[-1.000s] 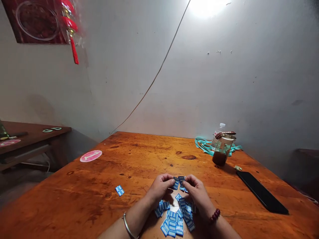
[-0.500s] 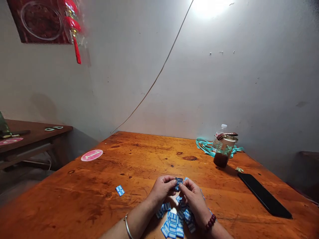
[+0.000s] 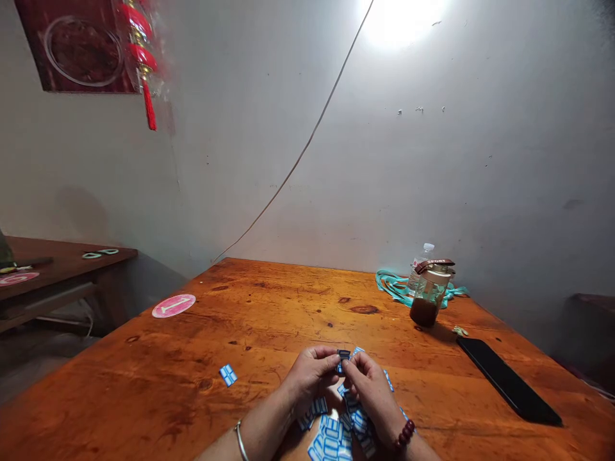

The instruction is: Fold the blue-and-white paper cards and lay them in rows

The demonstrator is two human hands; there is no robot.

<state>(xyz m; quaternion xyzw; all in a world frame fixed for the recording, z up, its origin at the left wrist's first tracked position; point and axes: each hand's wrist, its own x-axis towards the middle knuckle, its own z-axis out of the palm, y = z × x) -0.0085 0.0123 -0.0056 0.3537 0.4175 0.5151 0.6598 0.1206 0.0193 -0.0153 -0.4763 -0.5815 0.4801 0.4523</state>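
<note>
Between both hands is a small flat blue-and-white patterned piece (image 3: 343,354), pinched by thumbs and fingertips. My left hand (image 3: 313,372), with a silver bangle on its wrist, grips the left side of it. On the other side my right hand (image 3: 369,379), wearing a dark red bead bracelet, has thumb and finger closed on it. Below the hands lies a loose pile of similar blue-and-white pieces (image 3: 331,436), partly hidden by the hands and forearms. One more such piece (image 3: 228,375) lies alone to the left on the wooden table.
A black phone (image 3: 508,380) lies at the right. Behind it stand a cup of dark liquid (image 3: 425,310) and a clear bottle (image 3: 428,248), beside turquoise straps (image 3: 391,285). A pink round number sticker (image 3: 173,305) is at the table's left edge. Another table (image 3: 62,256) stands further left.
The view has tilted slightly, so everything sits a little lower. Both hands still hold the same piece, which appears tilted a bit and more covered by the fingers.
</note>
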